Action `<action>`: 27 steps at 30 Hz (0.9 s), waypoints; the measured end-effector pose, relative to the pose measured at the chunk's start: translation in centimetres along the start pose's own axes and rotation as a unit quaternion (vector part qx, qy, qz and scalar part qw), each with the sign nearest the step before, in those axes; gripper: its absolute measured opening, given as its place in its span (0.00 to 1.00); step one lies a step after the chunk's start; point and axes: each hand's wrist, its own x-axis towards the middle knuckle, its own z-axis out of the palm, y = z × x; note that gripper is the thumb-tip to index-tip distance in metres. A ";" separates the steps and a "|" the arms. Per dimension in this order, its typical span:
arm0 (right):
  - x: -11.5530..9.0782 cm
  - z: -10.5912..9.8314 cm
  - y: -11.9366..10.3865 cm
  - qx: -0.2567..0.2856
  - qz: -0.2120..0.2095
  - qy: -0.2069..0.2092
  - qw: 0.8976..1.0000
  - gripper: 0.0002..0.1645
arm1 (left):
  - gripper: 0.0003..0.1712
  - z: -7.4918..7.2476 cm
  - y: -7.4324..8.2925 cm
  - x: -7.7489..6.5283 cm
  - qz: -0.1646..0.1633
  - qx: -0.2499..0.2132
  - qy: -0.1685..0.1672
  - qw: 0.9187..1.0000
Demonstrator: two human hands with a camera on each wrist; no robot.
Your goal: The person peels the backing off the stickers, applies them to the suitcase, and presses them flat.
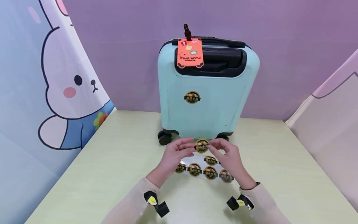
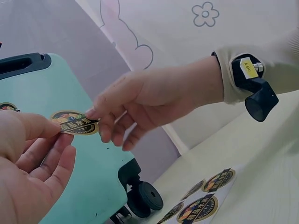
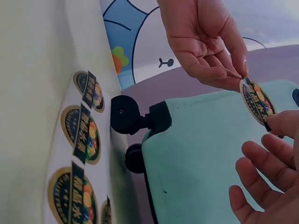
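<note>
Between my two hands a round black-and-gold sticker (image 1: 202, 146) is held up in front of the suitcase. My left hand (image 1: 179, 152) pinches its left edge, and my right hand (image 1: 227, 155) pinches its right edge. In the left wrist view the sticker (image 2: 74, 122) is stretched flat between thumb and fingers of both hands. Behind stands a mint-green suitcase (image 1: 207, 115) with a matching sticker (image 1: 192, 97) stuck on its front. Below my hands, a white sheet of stickers (image 1: 201, 176) lies on the table, partly hidden by the right hand.
An orange luggage tag (image 1: 190, 53) hangs from the suitcase's top handle. Black wheels (image 1: 165, 137) carry the suitcase on the pale table (image 1: 126, 174). A purple backdrop (image 1: 126, 62) rises behind, and a rabbit-printed panel (image 1: 70, 102) borders the left side.
</note>
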 end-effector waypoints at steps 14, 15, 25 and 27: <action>-0.3 0.3 0.4 0.174 0.133 -0.038 0.975 0.10 | 0.23 -0.5 -0.5 0.6 0.003 0.014 0.007 1.000; -0.2 0.3 0.4 0.169 0.132 -0.035 0.976 0.10 | 0.23 -0.5 -0.5 0.7 0.005 0.017 0.010 1.000; 0.6 0.1 0.5 0.131 0.116 -0.020 0.984 0.07 | 0.20 -0.9 -0.9 2.3 0.035 0.064 0.036 0.997; 0.8 0.1 0.5 0.127 0.116 -0.019 0.985 0.07 | 0.20 -0.9 -0.8 2.5 0.038 0.072 0.042 0.996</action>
